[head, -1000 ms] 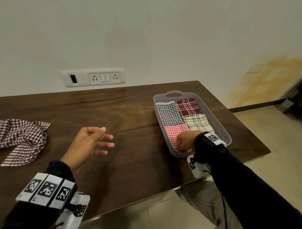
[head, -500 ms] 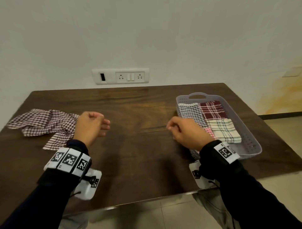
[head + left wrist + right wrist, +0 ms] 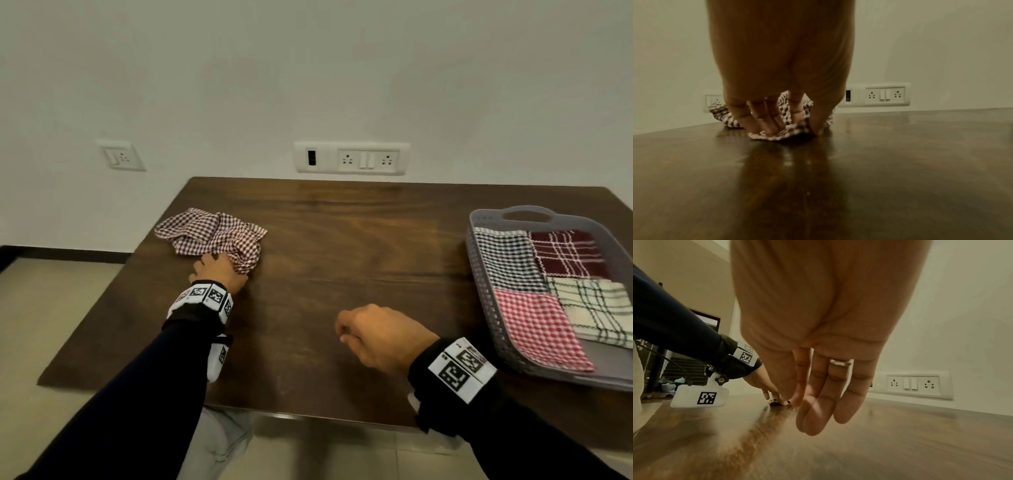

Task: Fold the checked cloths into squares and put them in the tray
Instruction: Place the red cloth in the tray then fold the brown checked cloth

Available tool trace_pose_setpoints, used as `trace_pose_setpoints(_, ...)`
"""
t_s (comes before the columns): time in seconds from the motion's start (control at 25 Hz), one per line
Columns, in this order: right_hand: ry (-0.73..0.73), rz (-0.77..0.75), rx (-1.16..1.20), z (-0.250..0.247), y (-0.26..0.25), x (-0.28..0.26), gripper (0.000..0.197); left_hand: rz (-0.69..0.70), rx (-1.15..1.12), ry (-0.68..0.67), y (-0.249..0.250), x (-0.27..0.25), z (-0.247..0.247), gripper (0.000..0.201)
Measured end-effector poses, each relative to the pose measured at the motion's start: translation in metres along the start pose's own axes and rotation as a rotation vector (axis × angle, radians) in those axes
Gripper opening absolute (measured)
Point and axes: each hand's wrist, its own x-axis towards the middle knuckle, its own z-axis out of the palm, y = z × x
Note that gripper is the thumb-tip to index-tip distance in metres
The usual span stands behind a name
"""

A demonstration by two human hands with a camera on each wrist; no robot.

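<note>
A crumpled maroon-and-white checked cloth lies on the dark wooden table at the far left. My left hand grips its near edge; in the left wrist view the fingers and thumb pinch the cloth against the tabletop. My right hand hovers over the table's near middle, fingers hanging relaxed and holding nothing. The grey plastic tray at the right holds folded cloths: black-and-white, maroon, cream and red-and-white.
A socket panel and a smaller socket are on the wall behind the table. The table's left edge lies close to the cloth, with floor beyond. Bare wood stretches between the cloth and the tray.
My left hand reached out to the crumpled cloth and took hold of its edge. My right hand came out of the tray and moved left over the table. My view swung left.
</note>
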Motion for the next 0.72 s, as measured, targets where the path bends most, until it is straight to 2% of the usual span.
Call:
trace_pose_setpoints(0.08,-0.001,0.001,0.006,-0.001,0.002,0.002,0.018,0.094,0.03,-0.025,0.002,0.0,0.0,0.051)
trace_pose_setpoints(0.2,-0.02,0.058,0.022,-0.003,0.012,0.004,0.018,0.303,0.026,-0.147,0.022,-0.011,0.0,0.042)
trace_pose_setpoints(0.32,-0.021,0.156,0.03,-0.009,0.027,0.001,0.022,0.411,-0.057,-0.339,0.054,-0.041,0.004,0.028)
trace_pose_setpoints(0.44,-0.041,0.276,0.062,-0.012,0.044,-0.002,0.025,0.498,-0.185,-0.532,0.081,-0.077,0.009,0.027)
trace_pose_setpoints(0.56,-0.09,0.333,0.108,-0.01,0.056,0.0,0.032,0.727,-0.163,-0.479,0.099,-0.102,0.002,0.02)
trace_pose_setpoints(0.6,-0.027,0.324,0.13,-0.01,0.059,0.0,0.036,0.781,-0.26,-0.487,0.104,-0.11,-0.002,0.014)
trace_pose_setpoints(0.64,0.096,0.289,0.174,-0.012,0.059,-0.001,0.04,0.824,-0.409,-0.514,0.106,-0.117,-0.007,0.011)
trace_pose_setpoints(0.72,0.43,0.155,0.364,-0.021,0.054,-0.005,0.04,0.853,-0.684,-0.509,0.109,-0.127,-0.016,0.01)
